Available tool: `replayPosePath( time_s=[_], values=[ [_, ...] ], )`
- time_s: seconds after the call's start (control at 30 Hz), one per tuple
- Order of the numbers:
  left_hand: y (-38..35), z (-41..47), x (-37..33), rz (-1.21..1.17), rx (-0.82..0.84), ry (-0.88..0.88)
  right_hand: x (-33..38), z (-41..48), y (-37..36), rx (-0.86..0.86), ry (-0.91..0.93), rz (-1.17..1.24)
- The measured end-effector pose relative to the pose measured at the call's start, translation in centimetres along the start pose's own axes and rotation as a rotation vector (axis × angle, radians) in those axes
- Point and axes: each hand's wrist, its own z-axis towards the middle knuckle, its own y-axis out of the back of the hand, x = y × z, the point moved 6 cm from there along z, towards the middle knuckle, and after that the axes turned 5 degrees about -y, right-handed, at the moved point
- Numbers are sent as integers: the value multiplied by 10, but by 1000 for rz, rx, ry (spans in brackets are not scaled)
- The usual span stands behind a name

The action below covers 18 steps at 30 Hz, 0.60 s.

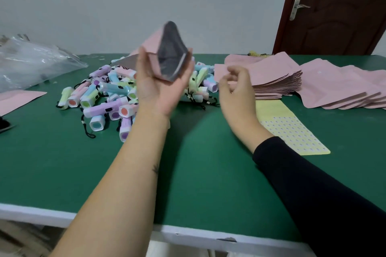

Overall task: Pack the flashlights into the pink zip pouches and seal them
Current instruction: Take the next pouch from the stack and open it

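Pink on the outside and grey on the inside, one zip pouch (170, 52) is held up over the middle of the green table (62, 162). The person's left hand (158, 89) grips it from below, with the thumb on one side and the fingers on the other. The pouch's mouth is wide open and faces the camera. Nothing can be seen inside it.

The right hand (236, 87) hangs just right of the pouch, apart from it. Its fingers are curled in, but the hand is blurry, so it is hard to tell if it pinches anything. That arm wears a black sleeve (313, 194). The left arm is bare.

Behind the left hand lies a big pile of flashlights (108, 94) in purple, blue, green and pink, with black cords. The pile sits toward the far side of the table.

To the right of the pile is a neat stack of flat pink pouches (271, 77). More pink pouches (338, 89) are spread out further right. A yellow sheet of small round stickers (292, 131) lies on the table near the stack, partly under the right arm.

On the far left is a crinkly clear plastic bag (31, 62), and one more flat pouch (18, 100) lies in front of it. A brown door (338, 6) stands at the far right.
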Motion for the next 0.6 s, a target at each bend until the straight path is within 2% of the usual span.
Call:
replayPosePath(
  time_s=[0.17, 0.2, 0.27, 0.37, 0.5, 0.6],
  values=[
    [4, -4, -18, -127, 27, -58, 9, -44, -74, 682, 279, -466],
    [4, -5, -17, -126, 20, -54, 8, -54, -85, 782, 338, -573],
    [4, -6, -11, -108, 5, -37, 8, -66, -95, 867, 419, -716],
    [5, -7, -3, -95, 6, -6, 9, -62, -90, 785, 392, -760],
    [7, -6, 6, -45, 12, 43, -3, -34, -63, 632, 217, -689],
    [8, -5, 10, -30, 6, 62, -4, -5, -22, 294, 53, -417]
  ],
)
